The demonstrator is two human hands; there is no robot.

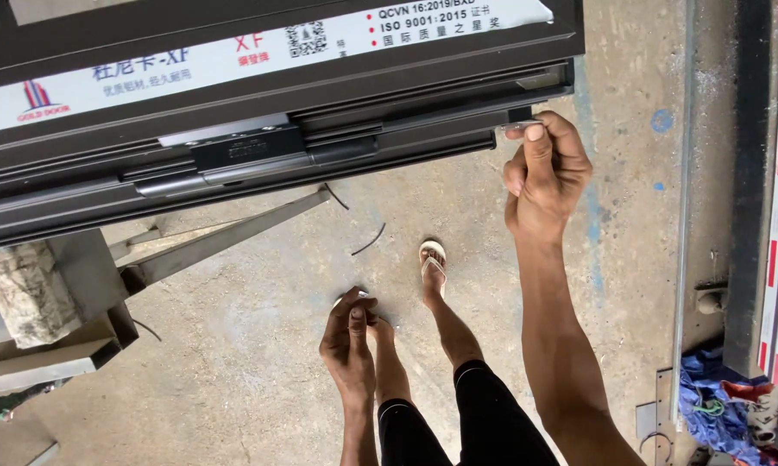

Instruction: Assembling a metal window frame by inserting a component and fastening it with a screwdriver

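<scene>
Right hand (546, 173) raised, thumb and fingers pinched on a small silvery metal piece (516, 126) at the end of the dark grey aluminium door frame (277, 95). Left hand (350, 345) lower, fingers loosely curled, empty, above grey concrete floor (259, 362), beside sandalled foot (433, 263).

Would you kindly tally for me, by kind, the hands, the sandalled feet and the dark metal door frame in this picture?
Hands: 2, the right hand pinching a small metal piece at the frame's end, and the left hand hanging low
Sandalled feet: 1 in clear view
Dark metal door frames: 1
Total: 4
</scene>
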